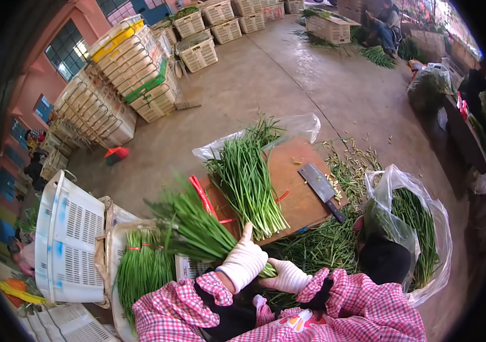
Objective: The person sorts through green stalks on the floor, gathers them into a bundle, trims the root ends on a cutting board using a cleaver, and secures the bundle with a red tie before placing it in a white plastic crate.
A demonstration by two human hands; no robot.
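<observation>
My left hand, in a white glove, is closed around a loose bunch of garlic chives. Its leaves fan out to the left and are blurred. At the pale stem ends, my gloved right hand grips the same bunch; some of its fingers are hidden. Just beyond lies a larger pile of chives on a wooden board. A cleaver rests at the board's right side, its dark handle over the edge. Red ties lie along the left side of the board.
Tied chive bunches fill a crate on my left, beside stacked white crates. On the right stands a clear plastic bag of greens. Trimmings cover the floor below the board. A seated person is far off.
</observation>
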